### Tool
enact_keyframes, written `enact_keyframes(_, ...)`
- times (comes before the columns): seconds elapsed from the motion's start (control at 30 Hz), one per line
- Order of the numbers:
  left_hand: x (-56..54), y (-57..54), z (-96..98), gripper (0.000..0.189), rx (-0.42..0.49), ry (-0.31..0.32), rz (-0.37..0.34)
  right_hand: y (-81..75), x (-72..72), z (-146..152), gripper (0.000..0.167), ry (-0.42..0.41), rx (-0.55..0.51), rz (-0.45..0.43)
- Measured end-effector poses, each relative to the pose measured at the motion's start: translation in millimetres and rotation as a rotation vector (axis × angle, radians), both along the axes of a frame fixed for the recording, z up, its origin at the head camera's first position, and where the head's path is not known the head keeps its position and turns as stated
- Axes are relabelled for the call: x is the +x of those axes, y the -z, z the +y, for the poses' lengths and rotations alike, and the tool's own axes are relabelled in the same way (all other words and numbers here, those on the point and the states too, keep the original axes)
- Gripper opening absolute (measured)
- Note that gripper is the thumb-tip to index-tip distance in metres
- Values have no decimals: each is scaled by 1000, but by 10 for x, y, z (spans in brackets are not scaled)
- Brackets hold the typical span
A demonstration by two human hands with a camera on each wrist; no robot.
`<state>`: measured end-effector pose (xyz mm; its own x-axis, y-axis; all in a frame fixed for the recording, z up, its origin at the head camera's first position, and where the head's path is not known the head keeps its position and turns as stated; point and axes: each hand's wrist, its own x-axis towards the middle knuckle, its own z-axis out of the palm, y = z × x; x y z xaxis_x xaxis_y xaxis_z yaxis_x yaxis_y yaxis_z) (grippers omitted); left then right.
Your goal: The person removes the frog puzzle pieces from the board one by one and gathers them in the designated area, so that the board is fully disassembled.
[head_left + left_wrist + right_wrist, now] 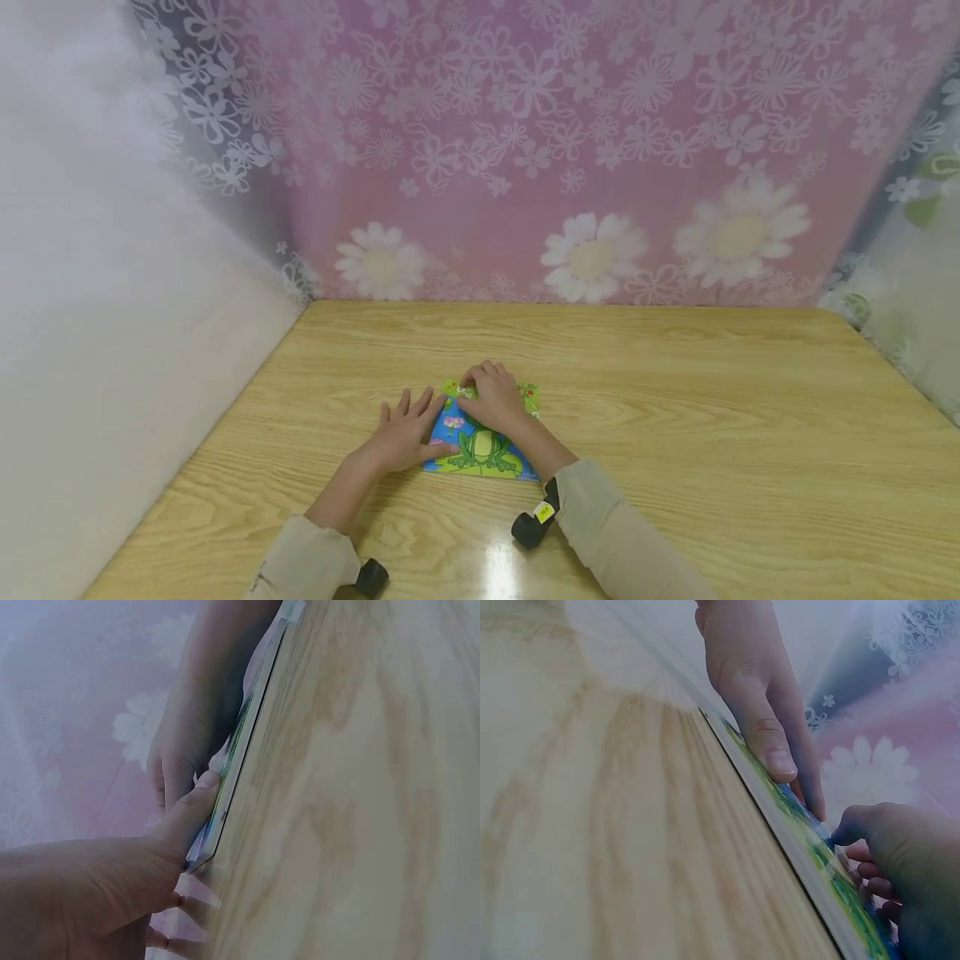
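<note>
- Left hand (401, 442), spread wide: brace the frog board (483, 448) with 1 thumb.
- Right hand (495, 402), curled beyond that thumb: cannot tell if holding; press lightly.

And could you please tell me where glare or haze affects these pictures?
Head view: bright glare on the table at the bottom edge, between the sleeves; left wrist view: milky haze over the flowered backdrop, wood grain soft; right wrist view: pale haze towards the upper left, the frog picture seen at a steep slant.
</note>
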<state>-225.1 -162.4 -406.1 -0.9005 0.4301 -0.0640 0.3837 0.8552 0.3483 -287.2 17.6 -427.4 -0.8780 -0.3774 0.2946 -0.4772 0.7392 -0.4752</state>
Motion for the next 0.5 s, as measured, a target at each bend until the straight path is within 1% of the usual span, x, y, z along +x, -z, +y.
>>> enact_keyframes(0.17,-7,8,11,83,-1,0,-3,29,-30,10,23,7,-22,-4)
enact_keyframes(0.27,-14,18,11,83,-8,-1,-6,39,-36,23,21,-7,-27,-18)
enact_keyframes(0.4,-28,31,-2,84,-11,-4,-14,20,-33,48,15,-43,-103,-71)
enact_keyframes(0.5,-46,54,-17,86,-23,-5,-11,7,-36,64,14,-60,-156,-109)
